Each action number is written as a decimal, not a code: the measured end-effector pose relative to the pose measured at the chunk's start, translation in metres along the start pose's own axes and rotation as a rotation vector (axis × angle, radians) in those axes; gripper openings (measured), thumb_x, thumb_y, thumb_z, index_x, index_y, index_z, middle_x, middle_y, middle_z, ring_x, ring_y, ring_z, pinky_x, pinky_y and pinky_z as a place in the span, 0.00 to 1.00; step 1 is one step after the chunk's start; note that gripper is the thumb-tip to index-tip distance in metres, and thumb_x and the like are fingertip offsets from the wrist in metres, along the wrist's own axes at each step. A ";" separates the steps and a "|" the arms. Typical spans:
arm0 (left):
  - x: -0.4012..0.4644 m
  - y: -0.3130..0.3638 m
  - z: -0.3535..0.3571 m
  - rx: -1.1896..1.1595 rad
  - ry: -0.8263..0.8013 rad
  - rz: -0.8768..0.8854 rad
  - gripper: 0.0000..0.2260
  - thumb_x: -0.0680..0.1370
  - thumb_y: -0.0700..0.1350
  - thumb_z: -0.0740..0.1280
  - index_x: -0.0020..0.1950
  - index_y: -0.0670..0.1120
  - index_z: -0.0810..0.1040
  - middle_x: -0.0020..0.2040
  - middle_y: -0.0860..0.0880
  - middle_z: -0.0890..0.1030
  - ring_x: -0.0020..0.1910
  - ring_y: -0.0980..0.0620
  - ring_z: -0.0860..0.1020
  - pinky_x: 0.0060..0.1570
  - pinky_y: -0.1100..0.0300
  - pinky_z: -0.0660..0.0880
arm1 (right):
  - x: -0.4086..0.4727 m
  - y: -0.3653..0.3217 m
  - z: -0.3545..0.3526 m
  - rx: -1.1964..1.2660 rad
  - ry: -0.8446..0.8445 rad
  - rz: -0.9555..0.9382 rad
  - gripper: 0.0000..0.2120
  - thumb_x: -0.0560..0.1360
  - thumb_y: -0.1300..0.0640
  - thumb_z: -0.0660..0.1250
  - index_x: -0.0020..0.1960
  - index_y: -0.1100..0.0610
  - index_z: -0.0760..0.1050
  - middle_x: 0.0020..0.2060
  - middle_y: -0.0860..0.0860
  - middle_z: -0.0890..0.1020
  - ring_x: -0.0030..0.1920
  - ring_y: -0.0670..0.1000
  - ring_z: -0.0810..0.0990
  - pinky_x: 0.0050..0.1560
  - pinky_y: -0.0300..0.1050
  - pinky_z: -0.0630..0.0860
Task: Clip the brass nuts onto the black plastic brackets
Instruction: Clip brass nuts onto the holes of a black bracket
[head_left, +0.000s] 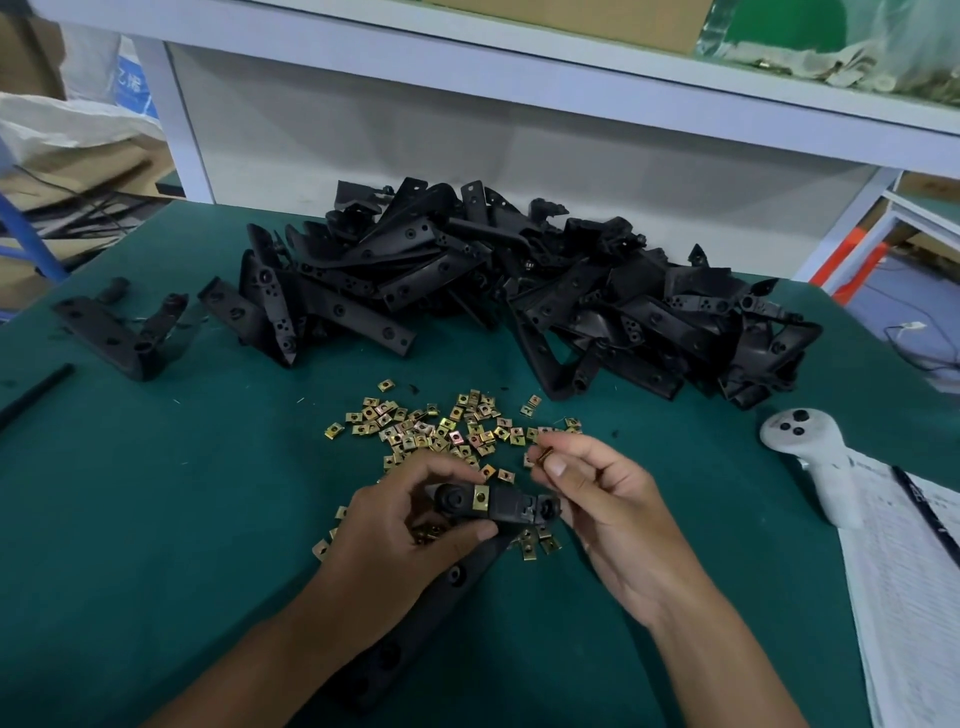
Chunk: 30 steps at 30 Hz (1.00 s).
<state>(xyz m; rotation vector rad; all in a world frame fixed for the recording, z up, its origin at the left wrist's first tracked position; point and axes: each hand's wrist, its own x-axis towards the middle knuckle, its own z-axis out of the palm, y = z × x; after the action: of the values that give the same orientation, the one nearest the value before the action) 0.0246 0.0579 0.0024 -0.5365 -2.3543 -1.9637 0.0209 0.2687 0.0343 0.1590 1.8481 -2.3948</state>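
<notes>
My right fingers (557, 466) pinch a small, light, slippery nut (544, 457) at frame centre, while my left hand (410, 525) grips the stiff bracket (506, 506) by its end, one nut already clipped.

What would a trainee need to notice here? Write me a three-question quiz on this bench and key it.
1. True or false: the bracket in the left hand already carries one brass nut.
2. What does the right hand pinch? A) a loose nut B) the white controller C) a pen
3. Fill in: the pile of black brackets lies ____ the scattered nuts, away from the person.

Key: 1 true; 2 A; 3 beyond
</notes>
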 end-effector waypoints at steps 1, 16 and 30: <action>0.000 0.000 0.000 -0.005 0.006 -0.001 0.14 0.73 0.51 0.78 0.53 0.62 0.79 0.50 0.60 0.84 0.48 0.60 0.84 0.46 0.71 0.76 | 0.000 0.000 0.000 -0.050 0.005 -0.007 0.12 0.72 0.57 0.72 0.54 0.49 0.86 0.53 0.53 0.87 0.55 0.48 0.85 0.53 0.42 0.79; 0.001 -0.004 0.002 -0.034 0.035 0.018 0.13 0.71 0.58 0.74 0.54 0.61 0.79 0.47 0.58 0.84 0.45 0.56 0.84 0.44 0.67 0.78 | -0.001 0.006 0.000 -0.172 -0.058 -0.052 0.05 0.71 0.56 0.74 0.47 0.53 0.85 0.43 0.54 0.86 0.47 0.52 0.81 0.53 0.51 0.74; 0.001 -0.002 0.002 -0.005 0.006 0.053 0.12 0.72 0.57 0.73 0.54 0.63 0.78 0.50 0.59 0.84 0.48 0.55 0.84 0.47 0.65 0.79 | -0.002 0.006 -0.002 -0.196 -0.063 -0.034 0.05 0.70 0.53 0.75 0.44 0.53 0.85 0.39 0.50 0.85 0.42 0.48 0.81 0.47 0.44 0.76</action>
<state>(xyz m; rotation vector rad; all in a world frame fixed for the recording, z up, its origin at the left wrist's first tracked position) 0.0230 0.0597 0.0002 -0.5859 -2.3076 -1.9467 0.0238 0.2691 0.0280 0.0349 2.0569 -2.1947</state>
